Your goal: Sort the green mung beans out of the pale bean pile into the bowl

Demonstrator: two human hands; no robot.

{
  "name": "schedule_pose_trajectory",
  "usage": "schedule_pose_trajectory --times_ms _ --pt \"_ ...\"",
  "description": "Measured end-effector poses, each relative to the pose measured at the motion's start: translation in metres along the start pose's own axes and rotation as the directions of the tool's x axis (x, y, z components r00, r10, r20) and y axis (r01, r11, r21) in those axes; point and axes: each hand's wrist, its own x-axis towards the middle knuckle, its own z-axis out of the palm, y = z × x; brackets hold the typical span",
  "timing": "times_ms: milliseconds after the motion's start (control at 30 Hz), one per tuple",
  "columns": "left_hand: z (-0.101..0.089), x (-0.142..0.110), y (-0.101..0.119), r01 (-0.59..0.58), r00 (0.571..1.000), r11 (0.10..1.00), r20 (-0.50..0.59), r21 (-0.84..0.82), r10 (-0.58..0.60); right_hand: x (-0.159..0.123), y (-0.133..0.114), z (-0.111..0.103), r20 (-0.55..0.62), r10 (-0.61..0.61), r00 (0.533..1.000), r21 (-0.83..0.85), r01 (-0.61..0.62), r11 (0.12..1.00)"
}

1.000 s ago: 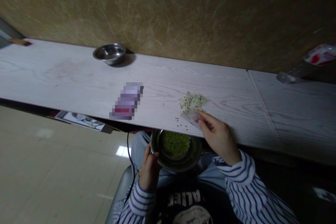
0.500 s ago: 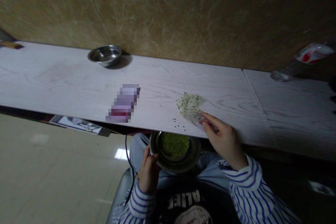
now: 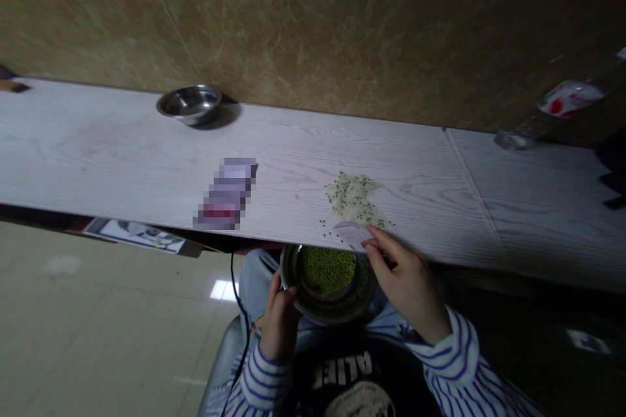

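My left hand (image 3: pixel 280 316) grips the left rim of a metal bowl (image 3: pixel 337 314), its thumb on top. Green beans (image 3: pixel 327 270), small and round, lie inside that bowl, which sits over my lap just under the table's front edge. Between thumb and fingers, my right hand (image 3: pixel 401 273) pinches a thin, translucent curved piece of plastic (image 3: pixel 352 234) at the table edge, above the bowl. Just beyond the plastic, a pile of white grains mixed with green beans (image 3: pixel 353 195) is spread on the tabletop. A few loose beans lie left of the plastic.
A second metal bowl (image 3: pixel 190 104) stands near the wall on the pale wooden table (image 3: pixel 283 143). Left of the pile lies a flat, pixelated purple object (image 3: pixel 227 194). A clear plastic bottle (image 3: pixel 562 104) lies at the right. A black cable (image 3: pixel 244 313) hangs by my left leg.
My right hand has drawn the plastic piece from the pile toward me to the table edge, showing more of the pile's near side. My left hand keeps hold of the bowl. The view has shifted slightly.
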Motion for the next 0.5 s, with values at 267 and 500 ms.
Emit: schedule_pose_trajectory --times_ms 267,500 --pt "-0.006 -0.001 0.002 0.01 1.0 0.999 0.029 -0.049 -0.009 0.019 -0.005 0.015 -0.037 -0.002 0.999 -0.021 0.001 1.0" --pt "-0.014 0.0 0.012 -0.038 0.999 0.996 0.002 -0.077 0.038 0.038 -0.016 0.025 0.087 -0.069 0.994 0.027 0.067 0.997"
